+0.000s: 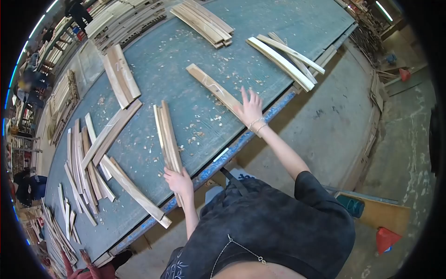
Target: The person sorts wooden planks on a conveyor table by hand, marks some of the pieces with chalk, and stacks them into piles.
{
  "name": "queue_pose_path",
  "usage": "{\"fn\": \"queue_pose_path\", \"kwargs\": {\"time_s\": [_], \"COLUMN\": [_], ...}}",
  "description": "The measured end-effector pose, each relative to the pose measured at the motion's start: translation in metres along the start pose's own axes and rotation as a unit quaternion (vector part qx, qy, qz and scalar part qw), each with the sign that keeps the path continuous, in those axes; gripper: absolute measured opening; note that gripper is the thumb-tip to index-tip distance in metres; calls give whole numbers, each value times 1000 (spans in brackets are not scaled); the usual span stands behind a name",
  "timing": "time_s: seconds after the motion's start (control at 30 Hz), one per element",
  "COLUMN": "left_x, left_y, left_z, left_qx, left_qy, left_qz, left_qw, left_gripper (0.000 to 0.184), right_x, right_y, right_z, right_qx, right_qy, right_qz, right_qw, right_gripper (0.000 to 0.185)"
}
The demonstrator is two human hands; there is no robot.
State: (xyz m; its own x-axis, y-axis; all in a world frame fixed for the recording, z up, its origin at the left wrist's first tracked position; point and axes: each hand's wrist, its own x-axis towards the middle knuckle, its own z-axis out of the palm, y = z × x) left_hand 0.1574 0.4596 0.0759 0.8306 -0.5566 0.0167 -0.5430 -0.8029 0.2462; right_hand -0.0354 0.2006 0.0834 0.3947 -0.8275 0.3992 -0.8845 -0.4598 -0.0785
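Observation:
My left hand point(179, 182) is wrapped round the near end of a small bundle of narrow wooden strips point(167, 135), which lies on the green-topped table point(148, 88). Farther right, my right hand point(251, 108) has its fingers spread. Its thumb side touches the near end of a single wooden board point(213, 87) with a pale chalk-like squiggle on its face. Whether the thumb presses on that board I cannot tell.
Several board stacks lie about: two-board stack point(121, 76), far stack point(203, 22), pale strips point(282, 63) at right, and a long board point(134, 190) overhanging the front edge. Wood chips litter the tabletop. Another person's sleeve point(95, 271) shows lower left; a red object point(386, 239) is at right.

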Motion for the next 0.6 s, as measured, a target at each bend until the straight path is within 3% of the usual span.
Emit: {"fn": "queue_pose_path", "kwargs": {"time_s": [0.13,0.23,0.3,0.5,0.57,0.6], "left_x": [0,-4,-10,-23,-23,-22], "left_y": [9,26,45,115,133,150], "left_z": [-5,-3,3,27,30,21], "left_qx": [17,15,4,22,176,152], "left_qy": [4,-22,-19,3,61,106], "left_qz": [-17,-53,-67,-123,-132,-89], "left_qw": [1000,998,998,992,974,979], "left_gripper": [71,71,71,72,73,72], "right_x": [46,64,59,68,71,70], "right_y": [106,212,273,299,295,292], "right_z": [-14,-6,11,29,26,27], "right_qx": [1,-157,-160,-91,-87,-52], "right_qy": [4,-72,-81,-144,-146,-138], "right_qz": [124,215,185,51,56,36], "right_qw": [992,961,966,984,984,988], "right_gripper": [65,69,71,66,63,61]}}
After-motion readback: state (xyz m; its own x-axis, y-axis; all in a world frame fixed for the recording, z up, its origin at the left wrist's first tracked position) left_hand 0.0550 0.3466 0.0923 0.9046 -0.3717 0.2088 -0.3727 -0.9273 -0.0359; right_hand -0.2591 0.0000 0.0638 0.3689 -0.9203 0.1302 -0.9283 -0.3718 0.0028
